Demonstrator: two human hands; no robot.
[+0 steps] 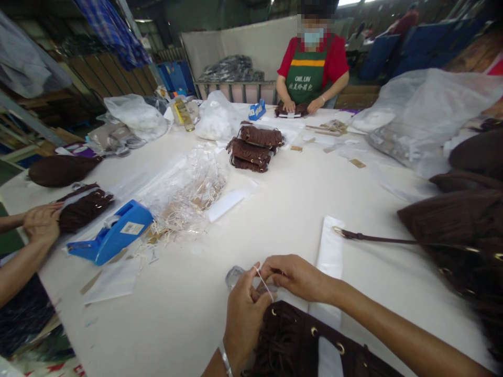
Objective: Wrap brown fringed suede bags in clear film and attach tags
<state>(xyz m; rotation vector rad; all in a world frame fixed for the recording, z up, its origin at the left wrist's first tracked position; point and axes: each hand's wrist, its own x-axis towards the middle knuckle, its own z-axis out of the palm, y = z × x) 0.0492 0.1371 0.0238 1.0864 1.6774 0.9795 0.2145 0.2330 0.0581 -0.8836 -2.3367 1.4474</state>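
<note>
The dark brown bag [294, 340] lies at the near edge of the table [188, 324], just below your hands and running out of view at the bottom. Its cloth looks soft and matte, almost suede-like, gathered into folds, with thin fringe strands [280, 330] bunched at the left end, round gold-coloured eyelets [313, 331] along it and a smooth white band [329, 357] across it. Your left hand [244, 306] grasps a thin white string [264, 283], drawn straight between forefinger and thumb beside the bag's upper corner. Your right hand [293, 275] has its fingers curled close to the string and some clear, glossy plastic; you cannot tell from here whether they are clenched on either. Crumpled see-through plastic [234, 276] bulges just beyond your left fingers. A flat white strip [330, 246] passes under your right forearm, and a narrow brown strap [377, 238] with a gold-coloured metal end reaches toward it.
</note>
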